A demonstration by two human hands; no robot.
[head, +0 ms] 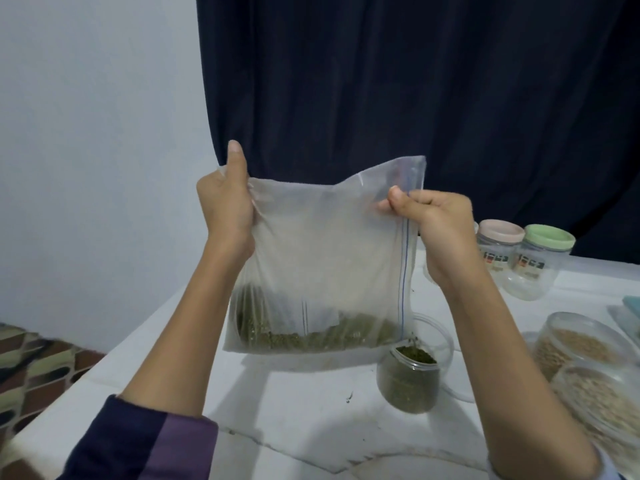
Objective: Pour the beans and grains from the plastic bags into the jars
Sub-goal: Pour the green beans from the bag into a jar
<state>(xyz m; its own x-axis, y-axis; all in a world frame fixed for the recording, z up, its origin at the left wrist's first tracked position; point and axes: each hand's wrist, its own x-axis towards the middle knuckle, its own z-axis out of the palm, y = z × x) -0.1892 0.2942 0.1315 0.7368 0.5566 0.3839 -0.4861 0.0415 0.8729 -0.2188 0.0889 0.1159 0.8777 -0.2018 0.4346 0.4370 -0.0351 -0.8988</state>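
Observation:
I hold a clear zip-lock plastic bag (325, 251) up above the table, turned so its blue zip strip runs down the right side. Green beans (311, 336) lie along its lower edge. My left hand (225, 199) grips the bag's upper left corner, thumb pointing up. My right hand (433, 220) pinches the bag's right side near the zip strip. Below the bag's lower right corner stands an open clear jar (408, 382) nearly full of green beans. A few beans fall just above its mouth.
Two lidded empty jars, one with a pink lid (498, 237) and one with a green lid (547, 251), stand at the back right. Two open jars of pale grains (575, 344) (602, 410) sit at the right edge. The white table (311, 427) ends left above patterned floor.

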